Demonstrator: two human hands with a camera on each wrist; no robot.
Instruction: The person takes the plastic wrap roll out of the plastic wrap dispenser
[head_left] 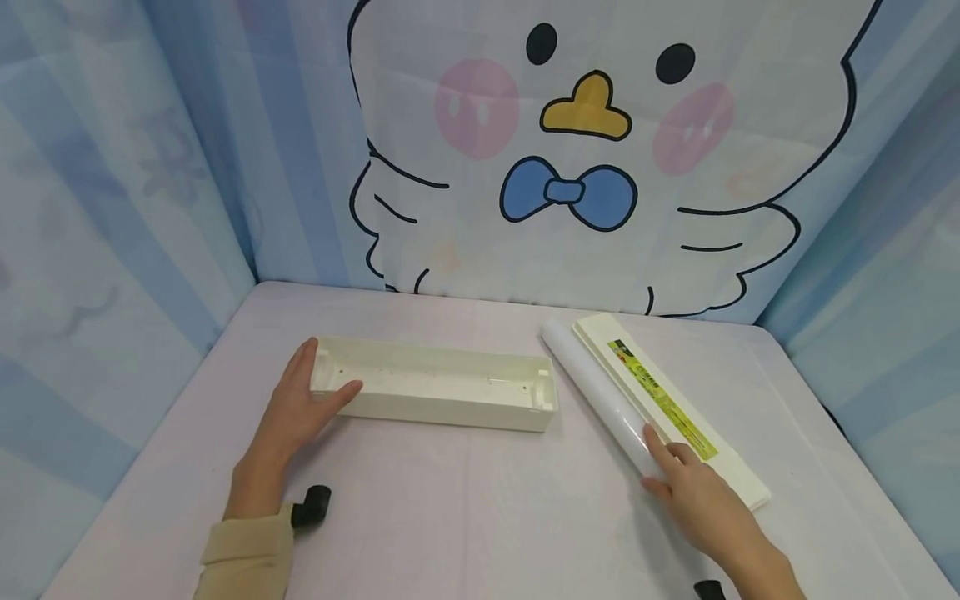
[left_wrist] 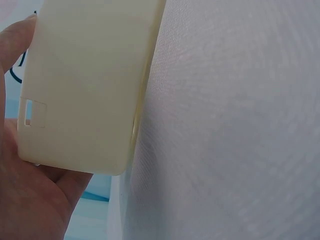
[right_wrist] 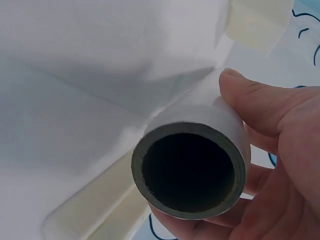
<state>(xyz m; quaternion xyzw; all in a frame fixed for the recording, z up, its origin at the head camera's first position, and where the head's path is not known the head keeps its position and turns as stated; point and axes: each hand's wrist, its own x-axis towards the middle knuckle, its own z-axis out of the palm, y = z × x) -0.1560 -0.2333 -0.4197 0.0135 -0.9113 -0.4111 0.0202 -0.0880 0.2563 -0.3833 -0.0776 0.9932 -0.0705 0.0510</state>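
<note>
A long, open-topped cream plastic box (head_left: pixel 442 412) lies across the table on the left. My left hand (head_left: pixel 294 410) grips its left end, thumb along the near side and fingers at the far corner. In the left wrist view the box's wall (left_wrist: pixel 90 80) shows a small slot near its end. On the right, my right hand (head_left: pixel 705 504) holds the near end of a shiny white roll of plastic film (head_left: pixel 596 396). The right wrist view shows the thumb and fingers around the roll, whose hollow grey core (right_wrist: pixel 138 167) faces the camera. Nothing is inside the cream box.
A long cream lid (head_left: pixel 731 475) with a yellow-green label (head_left: pixel 663 400) lies right beside the roll, slanting the same way. Under everything is a pale cloth-covered table (head_left: pixel 450 517). Blue patterned curtains (head_left: pixel 97 208) enclose the back and sides, with a cartoon bird on the back one.
</note>
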